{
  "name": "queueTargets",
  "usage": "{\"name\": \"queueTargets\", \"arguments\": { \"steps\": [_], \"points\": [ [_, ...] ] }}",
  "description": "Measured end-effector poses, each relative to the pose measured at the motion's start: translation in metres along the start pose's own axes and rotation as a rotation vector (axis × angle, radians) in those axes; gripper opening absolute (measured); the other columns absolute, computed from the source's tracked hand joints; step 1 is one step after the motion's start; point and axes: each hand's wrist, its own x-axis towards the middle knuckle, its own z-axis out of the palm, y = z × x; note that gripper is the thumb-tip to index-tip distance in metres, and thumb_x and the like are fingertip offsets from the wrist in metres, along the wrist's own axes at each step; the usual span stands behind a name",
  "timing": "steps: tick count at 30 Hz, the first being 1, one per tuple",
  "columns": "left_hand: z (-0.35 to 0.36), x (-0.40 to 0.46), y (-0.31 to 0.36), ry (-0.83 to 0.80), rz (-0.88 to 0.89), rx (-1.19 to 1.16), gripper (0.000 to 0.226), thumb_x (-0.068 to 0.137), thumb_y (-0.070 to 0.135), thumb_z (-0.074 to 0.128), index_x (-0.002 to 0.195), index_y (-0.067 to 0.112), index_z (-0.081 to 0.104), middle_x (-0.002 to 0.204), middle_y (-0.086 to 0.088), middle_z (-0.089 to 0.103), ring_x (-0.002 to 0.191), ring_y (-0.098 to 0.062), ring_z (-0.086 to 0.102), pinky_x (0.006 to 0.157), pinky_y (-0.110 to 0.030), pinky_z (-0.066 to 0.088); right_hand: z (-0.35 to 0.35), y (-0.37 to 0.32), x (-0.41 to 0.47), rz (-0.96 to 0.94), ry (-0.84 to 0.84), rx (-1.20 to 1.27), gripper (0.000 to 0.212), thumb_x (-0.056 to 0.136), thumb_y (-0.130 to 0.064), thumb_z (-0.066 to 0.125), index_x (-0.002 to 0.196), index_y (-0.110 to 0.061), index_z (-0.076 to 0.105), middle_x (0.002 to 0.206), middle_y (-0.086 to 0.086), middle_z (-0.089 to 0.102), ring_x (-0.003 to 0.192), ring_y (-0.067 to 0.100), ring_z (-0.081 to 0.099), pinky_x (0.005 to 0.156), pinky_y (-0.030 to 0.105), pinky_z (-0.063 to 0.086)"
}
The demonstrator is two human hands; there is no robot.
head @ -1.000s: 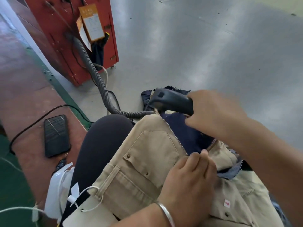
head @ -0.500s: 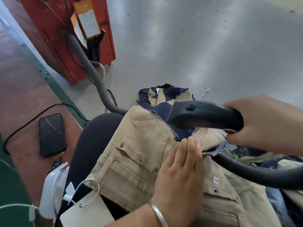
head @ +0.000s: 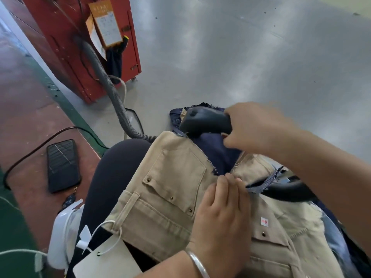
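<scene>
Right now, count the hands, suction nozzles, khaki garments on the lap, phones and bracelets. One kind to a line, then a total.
Hands: 2 (left hand, right hand)
Suction nozzle: 1
Khaki garment: 1
Phone: 1
Bracelet: 1
Total: 6

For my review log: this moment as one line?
right hand: grips nozzle at navy lining | left hand: presses trousers | hose: from red cabinet
</scene>
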Motion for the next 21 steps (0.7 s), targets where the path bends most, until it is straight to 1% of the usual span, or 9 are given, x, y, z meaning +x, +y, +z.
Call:
{"name": "queueTargets", "arguments": {
  "steps": [2, 6, 9, 11, 14, 16, 18, 20, 21],
  "points": [
    [-0.002, 0.001, -0.001, -0.024, -0.006, -0.036, 0.045, 0.081, 0.020, 0.038, 0.108, 0.006, 0.071, 0.108, -0.011, 0.069, 0.099, -0.026, 0.064, 0.088, -0.034, 0.041, -0.004, 0.006, 0.013, 0.071, 0.012, 0.073, 0.015, 0.076, -0.018, 0.067, 0.084, -0.017, 0.055, 0.065, 0.001, 0.052, 0.061, 0.026, 0.055, 0.057, 0.026, 0.039],
    [-0.005, 0.005, -0.013, -0.022, -0.006, -0.137, 0.041, 0.077, 0.026, 0.057, 0.111, 0.007, 0.067, 0.109, -0.009, 0.065, 0.096, -0.026, 0.061, 0.082, -0.033, 0.048, -0.028, 0.044, 0.001, 0.122, 0.025, 0.339, 0.014, 0.074, -0.012, 0.070, 0.083, -0.014, 0.060, 0.052, 0.009, 0.062, 0.040, 0.024, 0.060, 0.037, 0.025, 0.041],
    [-0.006, 0.012, -0.020, -0.050, -0.023, -0.170, 0.052, 0.077, 0.031, 0.060, 0.121, 0.004, 0.061, 0.106, -0.006, 0.063, 0.093, -0.025, 0.059, 0.079, -0.034, 0.049, -0.043, 0.070, -0.041, 0.163, 0.028, 0.399, 0.017, 0.070, -0.010, 0.072, 0.077, -0.021, 0.060, 0.042, 0.004, 0.061, 0.030, 0.014, 0.057, 0.028, 0.022, 0.038],
    [-0.008, 0.018, -0.021, -0.089, -0.032, -0.154, 0.060, 0.078, 0.035, 0.058, 0.128, 0.001, 0.056, 0.105, -0.005, 0.062, 0.092, -0.024, 0.059, 0.080, -0.033, 0.050, -0.041, 0.078, -0.073, 0.223, 0.038, 0.345, 0.021, 0.064, -0.022, 0.073, 0.077, -0.035, 0.061, 0.042, -0.003, 0.061, 0.028, 0.012, 0.054, 0.031, 0.029, 0.044],
    [-0.008, 0.025, -0.019, -0.102, -0.065, -0.168, 0.059, 0.076, 0.037, 0.056, 0.124, 0.002, 0.060, 0.103, -0.006, 0.063, 0.092, -0.025, 0.059, 0.080, -0.034, 0.049, -0.024, 0.076, -0.110, 0.284, 0.061, 0.319, 0.036, 0.052, -0.041, 0.069, 0.084, -0.052, 0.056, 0.048, -0.014, 0.061, 0.034, 0.015, 0.056, 0.043, 0.042, 0.053],
    [-0.004, 0.025, -0.017, -0.065, -0.069, -0.168, 0.054, 0.075, 0.034, 0.056, 0.118, 0.003, 0.064, 0.100, -0.008, 0.063, 0.090, -0.028, 0.060, 0.078, -0.035, 0.048, -0.005, 0.074, -0.119, 0.279, 0.031, 0.315, 0.041, 0.046, -0.043, 0.058, 0.086, -0.053, 0.054, 0.058, -0.024, 0.062, 0.042, 0.016, 0.057, 0.048, 0.043, 0.052],
    [-0.001, 0.023, -0.016, -0.030, -0.069, -0.161, 0.051, 0.073, 0.030, 0.063, 0.116, 0.001, 0.065, 0.097, -0.010, 0.063, 0.087, -0.029, 0.059, 0.079, -0.037, 0.045, 0.014, 0.070, -0.118, 0.287, -0.031, 0.310, 0.034, 0.051, -0.043, 0.058, 0.083, -0.051, 0.053, 0.062, -0.031, 0.059, 0.045, 0.012, 0.056, 0.048, 0.035, 0.049],
    [0.000, 0.023, -0.015, -0.041, -0.069, -0.138, 0.052, 0.074, 0.031, 0.066, 0.116, 0.000, 0.064, 0.096, -0.011, 0.062, 0.087, -0.029, 0.058, 0.079, -0.037, 0.045, 0.029, 0.069, -0.107, 0.336, -0.052, 0.316, 0.018, 0.060, -0.036, 0.066, 0.074, -0.039, 0.054, 0.053, -0.016, 0.059, 0.046, 0.010, 0.056, 0.047, 0.027, 0.042],
    [0.000, 0.023, -0.014, -0.057, -0.068, -0.127, 0.053, 0.074, 0.032, 0.065, 0.117, 0.001, 0.064, 0.097, -0.011, 0.061, 0.088, -0.029, 0.057, 0.078, -0.038, 0.047, 0.034, 0.070, -0.099, 0.356, -0.055, 0.327, 0.017, 0.064, -0.031, 0.068, 0.072, -0.035, 0.053, 0.052, -0.011, 0.058, 0.048, 0.011, 0.059, 0.048, 0.027, 0.044]
  ]
}}
